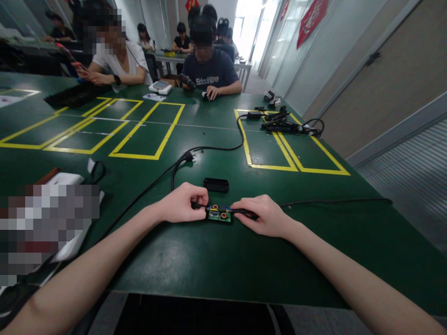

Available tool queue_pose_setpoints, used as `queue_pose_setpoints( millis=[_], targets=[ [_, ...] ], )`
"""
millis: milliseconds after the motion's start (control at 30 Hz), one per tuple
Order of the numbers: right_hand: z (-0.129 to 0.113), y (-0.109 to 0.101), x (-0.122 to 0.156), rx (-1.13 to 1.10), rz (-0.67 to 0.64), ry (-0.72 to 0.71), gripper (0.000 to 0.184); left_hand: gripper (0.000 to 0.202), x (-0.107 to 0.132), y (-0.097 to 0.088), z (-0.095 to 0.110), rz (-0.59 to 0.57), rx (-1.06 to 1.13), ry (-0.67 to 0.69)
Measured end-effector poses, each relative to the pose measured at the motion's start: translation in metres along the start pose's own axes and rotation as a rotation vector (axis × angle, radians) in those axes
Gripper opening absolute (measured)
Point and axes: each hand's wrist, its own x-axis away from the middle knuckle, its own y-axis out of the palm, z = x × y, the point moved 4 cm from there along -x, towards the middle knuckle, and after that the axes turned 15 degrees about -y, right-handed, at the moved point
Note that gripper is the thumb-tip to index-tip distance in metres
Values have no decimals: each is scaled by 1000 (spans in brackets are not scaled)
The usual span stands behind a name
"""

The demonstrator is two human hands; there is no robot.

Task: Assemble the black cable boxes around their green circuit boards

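Observation:
A small green circuit board [219, 214] with copper-coloured coils and blue wires lies between my hands, near the front of the table. My left hand [184, 203] is closed on a black cable [198, 205] at the board's left end. At the right end, the fingers of my right hand [263, 216] pinch another black cable [246, 212], which runs on to the right from behind that hand. A black rectangular plastic case half [216, 185] sits just beyond the board, hollow side up. Whether the board rests in a matching case half is hard to make out.
A power cord with a plug [188, 156] crosses the green table [223, 260]. Black adapters and cables [279, 122] are heaped at the far right, among yellow tape outlines [272, 166]. Blurred-out items lie at the left. Two people [211, 65] work across the table.

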Motion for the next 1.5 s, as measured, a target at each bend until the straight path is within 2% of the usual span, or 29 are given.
queue_pose_setpoints(
  millis=[533, 700, 1000, 1233, 1500],
  targets=[
    [9, 1, 2, -25, 18, 53, 16, 7, -4, -1, -8, 102, -129, 32],
    [10, 0, 3, -37, 13, 40, 24, 5, -4, 0, -9, 103, -128, 25],
    [13, 2, 4, -28, 15, 20, 25, 2, -3, 1, -9, 95, -114, 39],
    [12, 1, 4, 46, 1, -9, 30, 5, 0, 1, -3, 150, -278, 110],
    [12, -1, 2, 44, -5, -31, 27, 9, 1, 0, 1, 122, -289, 101]
  ],
)
